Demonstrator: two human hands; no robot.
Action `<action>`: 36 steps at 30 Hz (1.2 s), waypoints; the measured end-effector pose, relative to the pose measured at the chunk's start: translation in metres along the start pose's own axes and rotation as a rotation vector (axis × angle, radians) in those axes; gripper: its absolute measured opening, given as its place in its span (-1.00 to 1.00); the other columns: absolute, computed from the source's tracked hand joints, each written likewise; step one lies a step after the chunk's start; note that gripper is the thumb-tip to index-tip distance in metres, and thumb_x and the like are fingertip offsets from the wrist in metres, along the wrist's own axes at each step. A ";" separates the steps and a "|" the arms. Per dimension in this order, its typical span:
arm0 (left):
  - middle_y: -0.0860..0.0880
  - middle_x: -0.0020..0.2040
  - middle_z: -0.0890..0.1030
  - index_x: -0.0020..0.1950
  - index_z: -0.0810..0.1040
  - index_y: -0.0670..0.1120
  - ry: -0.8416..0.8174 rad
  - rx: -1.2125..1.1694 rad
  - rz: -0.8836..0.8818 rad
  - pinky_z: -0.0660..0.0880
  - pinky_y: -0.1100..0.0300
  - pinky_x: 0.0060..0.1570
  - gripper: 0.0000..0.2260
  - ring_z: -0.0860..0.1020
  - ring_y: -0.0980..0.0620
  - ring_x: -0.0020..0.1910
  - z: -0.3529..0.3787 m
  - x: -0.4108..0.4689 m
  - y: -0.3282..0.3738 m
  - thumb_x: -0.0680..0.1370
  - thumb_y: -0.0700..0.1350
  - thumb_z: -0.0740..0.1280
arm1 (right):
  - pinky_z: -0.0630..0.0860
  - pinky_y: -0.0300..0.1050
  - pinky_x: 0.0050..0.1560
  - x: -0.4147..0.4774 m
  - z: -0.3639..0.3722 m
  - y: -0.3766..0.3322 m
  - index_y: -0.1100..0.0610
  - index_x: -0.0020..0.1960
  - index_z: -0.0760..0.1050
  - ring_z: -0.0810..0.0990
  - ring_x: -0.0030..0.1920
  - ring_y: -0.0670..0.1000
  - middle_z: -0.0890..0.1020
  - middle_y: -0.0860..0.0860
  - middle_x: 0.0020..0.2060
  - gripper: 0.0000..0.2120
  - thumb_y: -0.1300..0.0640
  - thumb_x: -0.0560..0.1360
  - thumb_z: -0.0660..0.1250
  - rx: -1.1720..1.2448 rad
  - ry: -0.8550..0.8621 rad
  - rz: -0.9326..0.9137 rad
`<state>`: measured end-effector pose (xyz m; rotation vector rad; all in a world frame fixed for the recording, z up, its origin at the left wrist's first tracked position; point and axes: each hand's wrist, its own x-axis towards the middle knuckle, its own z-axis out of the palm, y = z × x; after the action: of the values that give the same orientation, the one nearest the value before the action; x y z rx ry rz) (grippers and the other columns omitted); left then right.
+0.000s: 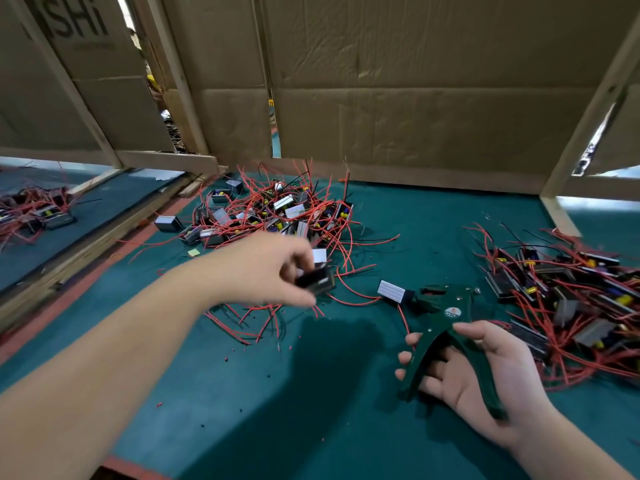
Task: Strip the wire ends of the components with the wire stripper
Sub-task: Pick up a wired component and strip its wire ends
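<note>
Where my arms reach in from the bottom of the frame, a green mat (242, 427) covers the work surface, dotted with small red scraps (227, 359) of insulation. A creased cardboard wall (415, 81) closes off the top of the frame, held by a pale wooden frame (166, 161) whose posts slant down at the upper left and at the right edge. Three heaps of small boxy components with long red wires lie on the mat. A middle pile (277, 209) sits at the centre just below the cardboard. A right pile (561, 299) lies against the right edge, and a left pile (34, 209) at the far left edge beyond a wooden rail.

My left hand (263, 268), at the centre of the frame, is at the near edge of the middle pile. Its fingers and thumb pinch a dark component (317, 280) (blurred, so its details are lost), and red wires trail below it onto the mat.

My right hand (478, 372), at the lower right, lies palm up and holds the wire stripper (453, 311), a dark green tool. My fingers curl round its left handle and my thumb lies over the right one; the two handles stand spread wide apart. The tool's head points toward the upper left. Just beside the head, on the mat, lies a white-labelled component (393, 292). I cannot tell whether the tool bites on its red wire.
</note>
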<state>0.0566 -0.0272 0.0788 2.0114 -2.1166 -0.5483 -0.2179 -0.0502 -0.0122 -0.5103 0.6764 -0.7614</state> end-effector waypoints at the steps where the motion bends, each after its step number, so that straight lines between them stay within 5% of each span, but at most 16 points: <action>1: 0.11 -0.30 0.59 -0.12 0.50 0.13 0.126 -0.041 0.054 0.44 0.30 -0.28 -0.75 0.50 0.23 -0.37 -0.004 0.004 0.001 0.35 0.03 0.55 | 0.58 0.26 -0.20 0.000 0.000 0.000 0.32 -0.08 0.45 0.60 -0.25 0.30 0.57 0.29 -0.19 -0.70 0.12 0.31 0.18 0.001 -0.001 0.004; 5: 0.18 -0.31 0.59 -0.06 0.55 0.12 0.491 -0.046 0.166 0.41 0.32 -0.27 -0.78 0.51 0.20 -0.32 -0.012 0.019 0.005 0.37 0.00 0.52 | 0.58 0.25 -0.21 0.000 0.000 -0.001 0.33 -0.07 0.46 0.61 -0.26 0.29 0.57 0.28 -0.18 -0.68 0.12 0.32 0.18 0.005 -0.002 0.011; 9: 0.19 -0.34 0.57 0.00 0.55 0.10 0.731 0.059 0.002 0.49 0.14 -0.13 -0.77 0.57 0.11 -0.24 -0.022 0.038 -0.005 0.39 0.05 0.49 | 0.58 0.24 -0.20 0.000 -0.001 -0.002 0.32 -0.07 0.45 0.60 -0.26 0.29 0.57 0.28 -0.18 -0.69 0.12 0.31 0.18 0.011 -0.003 0.010; 13: 0.05 -0.06 0.59 0.35 0.35 0.04 0.694 0.068 -0.209 0.46 0.07 0.01 -0.46 0.50 0.01 0.02 -0.021 0.050 -0.021 0.43 0.02 0.46 | 0.58 0.24 -0.19 0.000 -0.001 -0.002 0.32 -0.06 0.44 0.60 -0.24 0.30 0.57 0.28 -0.17 -0.69 0.11 0.31 0.18 0.010 -0.010 0.008; 16: 0.00 0.08 0.53 0.35 0.39 0.03 0.590 0.018 -0.031 0.38 0.14 0.02 -0.51 0.46 0.04 0.07 0.001 0.054 -0.008 0.44 -0.02 0.42 | 0.58 0.26 -0.19 0.000 0.001 -0.003 0.30 -0.07 0.45 0.60 -0.25 0.31 0.57 0.27 -0.19 -0.70 0.11 0.31 0.18 0.017 0.002 -0.004; 21: -0.01 0.34 0.41 0.45 0.32 0.09 0.150 0.137 0.229 0.26 0.02 0.34 -0.38 0.33 -0.04 0.33 0.059 0.068 0.029 0.43 0.07 0.44 | 0.58 0.27 -0.18 -0.001 0.001 -0.003 0.31 -0.07 0.46 0.60 -0.26 0.31 0.58 0.28 -0.21 -0.69 0.10 0.33 0.17 0.031 -0.016 -0.016; 24: 0.07 0.31 0.43 0.38 0.37 0.19 0.140 0.157 0.256 0.29 0.02 0.27 -0.49 0.34 -0.01 0.31 0.089 0.077 0.043 0.46 0.14 0.40 | 0.59 0.27 -0.20 -0.004 0.001 -0.005 0.35 -0.10 0.52 0.60 -0.25 0.31 0.57 0.31 -0.17 -0.64 0.09 0.24 0.35 0.031 -0.085 -0.060; 28: 0.05 0.09 0.58 0.10 0.53 0.06 0.318 0.185 0.208 0.36 0.02 0.10 -0.73 0.49 -0.04 0.15 0.105 0.089 0.047 0.50 0.17 0.34 | 0.57 0.29 -0.17 -0.015 0.003 -0.016 0.36 0.00 0.49 0.59 -0.23 0.33 0.57 0.37 -0.08 -0.39 0.11 0.05 0.58 0.044 -0.225 -0.161; 32: -0.02 -0.17 0.61 -0.07 0.52 -0.11 0.540 -0.262 0.034 0.48 0.11 -0.15 -0.80 0.57 -0.04 -0.19 0.103 0.093 0.044 0.52 0.02 0.39 | 0.48 0.35 0.01 -0.020 0.000 -0.034 0.45 0.16 0.39 0.53 -0.07 0.39 0.50 0.44 0.07 -0.55 0.16 0.43 0.35 0.253 -0.506 -0.137; 36: -0.09 -0.16 0.59 0.22 0.50 -0.10 0.516 -1.162 -0.204 0.53 0.25 -0.45 -0.79 0.59 0.04 -0.48 0.084 0.095 0.047 0.59 -0.13 0.30 | 0.36 0.36 0.13 -0.024 0.000 -0.032 0.46 0.21 0.34 0.45 0.05 0.41 0.43 0.45 0.14 -0.63 0.18 0.55 0.15 0.280 -0.515 -0.127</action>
<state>-0.0254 -0.1077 0.0069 1.4102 -0.8939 -0.8795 -0.2456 -0.0525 0.0169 -0.4690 0.0573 -0.7876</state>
